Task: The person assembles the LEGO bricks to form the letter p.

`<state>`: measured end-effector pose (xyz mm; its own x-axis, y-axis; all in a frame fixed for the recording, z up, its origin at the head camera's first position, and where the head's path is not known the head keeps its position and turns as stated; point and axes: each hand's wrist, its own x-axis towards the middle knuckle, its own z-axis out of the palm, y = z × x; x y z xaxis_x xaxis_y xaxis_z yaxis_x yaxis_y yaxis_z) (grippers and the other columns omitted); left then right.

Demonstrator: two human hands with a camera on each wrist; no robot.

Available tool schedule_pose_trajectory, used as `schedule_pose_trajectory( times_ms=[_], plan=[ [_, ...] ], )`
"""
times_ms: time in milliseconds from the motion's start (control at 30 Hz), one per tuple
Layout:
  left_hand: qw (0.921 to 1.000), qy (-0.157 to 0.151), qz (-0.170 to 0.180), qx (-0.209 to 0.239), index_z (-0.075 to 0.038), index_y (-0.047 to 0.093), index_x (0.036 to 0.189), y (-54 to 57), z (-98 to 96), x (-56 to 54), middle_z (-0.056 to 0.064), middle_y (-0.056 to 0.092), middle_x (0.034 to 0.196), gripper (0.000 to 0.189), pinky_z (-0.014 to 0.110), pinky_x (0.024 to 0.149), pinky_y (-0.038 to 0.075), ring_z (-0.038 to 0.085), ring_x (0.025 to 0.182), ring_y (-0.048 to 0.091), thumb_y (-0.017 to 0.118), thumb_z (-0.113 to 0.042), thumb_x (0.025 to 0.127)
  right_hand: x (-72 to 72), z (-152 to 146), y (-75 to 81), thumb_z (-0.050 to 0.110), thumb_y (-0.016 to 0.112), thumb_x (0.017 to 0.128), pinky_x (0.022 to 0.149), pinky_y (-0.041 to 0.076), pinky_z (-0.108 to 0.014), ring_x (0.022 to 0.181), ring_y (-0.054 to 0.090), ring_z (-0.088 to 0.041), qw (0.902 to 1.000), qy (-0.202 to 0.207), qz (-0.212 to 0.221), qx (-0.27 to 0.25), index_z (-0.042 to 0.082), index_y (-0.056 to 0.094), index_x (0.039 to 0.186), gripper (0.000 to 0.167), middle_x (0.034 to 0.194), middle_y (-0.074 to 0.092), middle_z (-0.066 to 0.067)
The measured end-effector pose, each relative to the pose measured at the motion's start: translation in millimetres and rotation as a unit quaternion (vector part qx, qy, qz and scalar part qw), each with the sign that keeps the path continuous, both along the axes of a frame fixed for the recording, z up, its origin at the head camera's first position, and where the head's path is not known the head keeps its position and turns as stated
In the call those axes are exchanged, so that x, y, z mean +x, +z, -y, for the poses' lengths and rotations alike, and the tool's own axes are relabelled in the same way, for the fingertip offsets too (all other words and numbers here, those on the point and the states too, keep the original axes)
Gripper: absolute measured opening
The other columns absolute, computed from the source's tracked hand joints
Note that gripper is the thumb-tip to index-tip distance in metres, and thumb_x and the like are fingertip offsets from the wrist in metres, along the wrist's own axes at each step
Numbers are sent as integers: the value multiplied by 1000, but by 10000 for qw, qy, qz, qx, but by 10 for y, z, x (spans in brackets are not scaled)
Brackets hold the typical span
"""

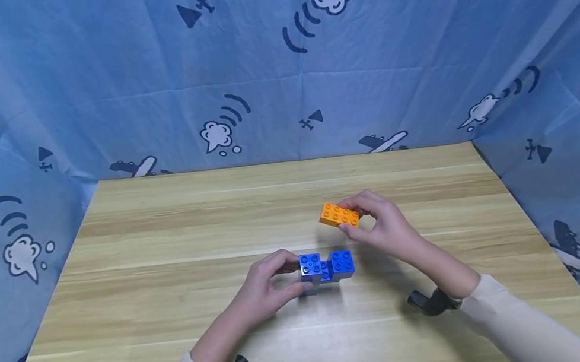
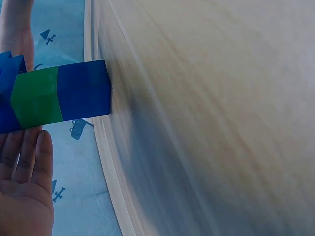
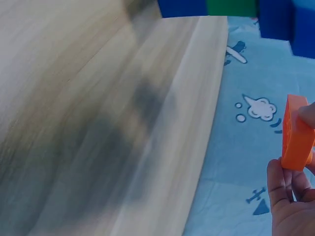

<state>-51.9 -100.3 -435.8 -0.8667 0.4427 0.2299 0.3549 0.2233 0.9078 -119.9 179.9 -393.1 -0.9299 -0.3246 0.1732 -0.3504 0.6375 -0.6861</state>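
My left hand (image 1: 266, 285) grips a stack of toy building bricks by its left side, thumb in front and fingers behind. From above, two blue studded blocks (image 1: 341, 262) stand with a lower blue studded gap between them. The left wrist view shows a green brick (image 2: 38, 96) in the middle of the stack and a blue brick (image 2: 83, 91) at its table end. Up and to the right, my right hand (image 1: 388, 226) pinches an orange brick (image 1: 338, 215) between thumb and fingers. Its studs face up, and it is apart from the stack.
A wood-grain table (image 1: 167, 231) lies under both hands, with their shadows on it. Blue printed cloth (image 1: 253, 42) hangs behind the table and along both sides. Black wrist cameras (image 1: 433, 302) sit below the wrists.
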Motion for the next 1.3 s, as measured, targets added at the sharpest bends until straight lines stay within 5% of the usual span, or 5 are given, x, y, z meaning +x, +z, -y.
schedule_pose_trajectory(
  times_ms=[267,733,1300],
  plan=[
    [10000,-47,43,18,-9,69,113,-1,9,3,6,76,113,28,40,98,63,21,108,76,84,-12,89,117,43,150,14,85,87,83,56,-19,94,61,-13,9985,483,-237,-131,10,75,118,32,113,73,-2],
    [10000,-53,72,-43,-11,69,114,-3,14,-9,4,76,114,28,33,100,62,20,110,75,84,-16,90,237,104,327,13,85,86,88,58,-24,98,62,-11,9945,1010,43,-274,17,74,118,33,115,72,4],
    [9999,-65,145,-68,-12,69,116,3,20,-5,4,76,117,30,33,101,62,20,111,75,83,-17,90,311,176,333,12,84,87,87,58,-25,98,62,-9,9837,1743,-38,-448,18,74,118,33,115,73,3]
  ],
)
